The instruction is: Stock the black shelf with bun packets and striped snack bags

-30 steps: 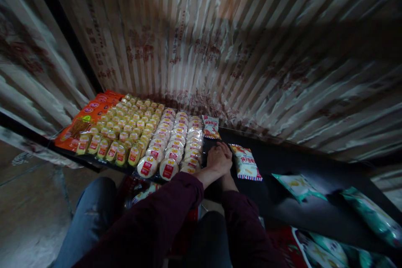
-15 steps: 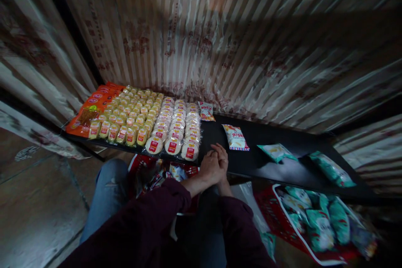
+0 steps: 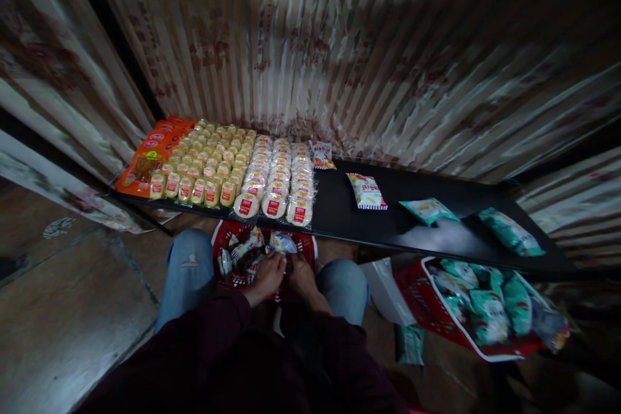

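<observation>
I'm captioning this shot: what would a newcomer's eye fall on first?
Probably the bright orange bag at the left end of the black shelf, beside tight rows of yellow snacks. Then the left hand and right hand, close together at a red basket between the knees.

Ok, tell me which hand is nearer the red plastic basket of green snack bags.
Right. The right hand is to the left of that red basket, with the denim-clad right knee between; the left hand is farther left.
</observation>
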Demonstrator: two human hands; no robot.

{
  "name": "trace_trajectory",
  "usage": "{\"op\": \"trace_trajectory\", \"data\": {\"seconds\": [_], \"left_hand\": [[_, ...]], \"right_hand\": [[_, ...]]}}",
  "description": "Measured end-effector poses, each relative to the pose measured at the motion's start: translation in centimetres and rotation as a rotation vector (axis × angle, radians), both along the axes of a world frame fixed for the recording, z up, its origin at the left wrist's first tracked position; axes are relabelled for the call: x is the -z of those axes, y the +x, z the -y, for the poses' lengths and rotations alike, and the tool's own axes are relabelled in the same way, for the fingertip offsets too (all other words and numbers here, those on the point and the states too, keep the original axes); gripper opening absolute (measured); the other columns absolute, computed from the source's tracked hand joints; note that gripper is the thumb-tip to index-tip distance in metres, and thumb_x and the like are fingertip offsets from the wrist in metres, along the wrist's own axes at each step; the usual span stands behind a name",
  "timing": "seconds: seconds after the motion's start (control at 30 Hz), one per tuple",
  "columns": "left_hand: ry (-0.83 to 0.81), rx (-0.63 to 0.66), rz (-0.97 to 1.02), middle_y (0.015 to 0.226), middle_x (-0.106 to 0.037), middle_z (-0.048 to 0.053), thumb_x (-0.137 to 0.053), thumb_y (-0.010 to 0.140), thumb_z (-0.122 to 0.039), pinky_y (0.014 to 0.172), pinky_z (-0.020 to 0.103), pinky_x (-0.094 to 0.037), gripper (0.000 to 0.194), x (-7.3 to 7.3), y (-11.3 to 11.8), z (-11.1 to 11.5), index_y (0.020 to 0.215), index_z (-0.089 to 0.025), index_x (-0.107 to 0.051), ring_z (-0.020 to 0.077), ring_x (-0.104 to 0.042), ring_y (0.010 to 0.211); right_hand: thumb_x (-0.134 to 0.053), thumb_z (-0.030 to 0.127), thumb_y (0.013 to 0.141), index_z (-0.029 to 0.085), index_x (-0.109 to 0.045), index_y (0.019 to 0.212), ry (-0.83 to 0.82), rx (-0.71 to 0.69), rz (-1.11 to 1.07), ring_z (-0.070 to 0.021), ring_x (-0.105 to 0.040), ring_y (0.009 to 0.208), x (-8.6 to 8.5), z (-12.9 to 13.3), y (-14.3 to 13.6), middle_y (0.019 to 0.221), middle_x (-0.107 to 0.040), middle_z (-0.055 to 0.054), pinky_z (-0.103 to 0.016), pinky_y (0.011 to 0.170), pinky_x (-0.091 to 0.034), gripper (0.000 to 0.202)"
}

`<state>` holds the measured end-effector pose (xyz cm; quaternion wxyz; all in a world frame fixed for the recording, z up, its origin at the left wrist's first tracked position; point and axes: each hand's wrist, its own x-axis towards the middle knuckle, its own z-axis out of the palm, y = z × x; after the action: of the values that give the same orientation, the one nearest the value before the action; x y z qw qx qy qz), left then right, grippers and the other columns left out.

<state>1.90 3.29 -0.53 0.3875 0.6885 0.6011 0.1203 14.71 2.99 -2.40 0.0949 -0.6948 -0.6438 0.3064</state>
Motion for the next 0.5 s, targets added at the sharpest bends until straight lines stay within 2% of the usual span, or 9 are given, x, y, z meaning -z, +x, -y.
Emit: {"op": "trace_trajectory", "data": {"seconds": [0.07,0.17,0.23,0.3,0.4,0.5], "left_hand": [[-0.025,-0.072,-0.082,0.121,-0.064,0.009,-0.037,0.092,-0.016,0.1,0.029,-0.041,0.031,1.0,-2.4,-0.7,0.111,-0.018,-0.061,0.0175,-0.059,0.111],[-0.102,-0.121,-0.185,0.111,-0.069,0.01,-0.041,0.089,-0.011,0.092,0.03,-0.045,0.031,2.4,-5.2,-1.4,0.111,-0.016,-0.063,0.0198,-0.064,0.102],[-0.138,-0.132,-0.225,0.106,-0.071,0.011,-0.042,0.088,-0.01,0.088,0.029,-0.046,0.031,3.3,-6.2,-1.6,0.109,-0.015,-0.065,0.0205,-0.066,0.099],[-0.155,-0.137,-0.245,0.105,-0.072,0.01,-0.044,0.088,-0.01,0.087,0.028,-0.046,0.031,4.1,-6.4,-1.7,0.109,-0.016,-0.066,0.0201,-0.067,0.097],[-0.159,-0.135,-0.248,0.106,-0.072,0.008,-0.045,0.087,-0.01,0.087,0.026,-0.046,0.033,4.9,-5.7,-1.8,0.111,-0.018,-0.065,0.0188,-0.067,0.097],[-0.152,-0.11,-0.237,0.107,-0.072,0.007,-0.045,0.086,-0.01,0.088,0.026,-0.046,0.035,5.2,-4.4,-2.0,0.114,-0.02,-0.064,0.0181,-0.067,0.098]], "right_hand": [[-0.049,0.009,0.081,0.017,-0.068,0.111,-0.035,0.037,0.034,-0.0222,-0.066,0.101,0.6,-0.4,-0.7,0.111,-0.07,-0.013,-0.026,0.088,-0.047,0.037],[-0.048,0.007,0.082,0.017,-0.068,0.114,-0.058,0.113,0.083,-0.0223,-0.066,0.104,1.4,-1.4,-1.0,0.114,-0.069,-0.013,-0.027,0.092,-0.046,0.039],[-0.048,0.009,0.083,0.015,-0.064,0.121,-0.053,0.172,0.106,-0.0245,-0.062,0.113,1.8,-2.2,-0.9,0.122,-0.065,-0.016,-0.029,0.096,-0.044,0.042],[-0.049,0.009,0.082,0.012,-0.06,0.126,-0.054,0.221,0.118,-0.0265,-0.059,0.118,2.1,-3.0,-0.8,0.126,-0.063,-0.018,-0.031,0.098,-0.044,0.045],[-0.052,0.011,0.081,0.008,-0.057,0.129,-0.082,0.267,0.113,-0.027,-0.061,0.116,2.8,-3.8,-0.9,0.123,-0.065,-0.02,-0.031,0.095,-0.047,0.049],[-0.054,0.015,0.082,0.013,-0.055,0.131,-0.125,0.284,0.084,-0.0245,-0.066,0.109,3.6,-3.9,-1.2,0.117,-0.069,-0.014,-0.028,0.088,-0.05,0.049]]}}
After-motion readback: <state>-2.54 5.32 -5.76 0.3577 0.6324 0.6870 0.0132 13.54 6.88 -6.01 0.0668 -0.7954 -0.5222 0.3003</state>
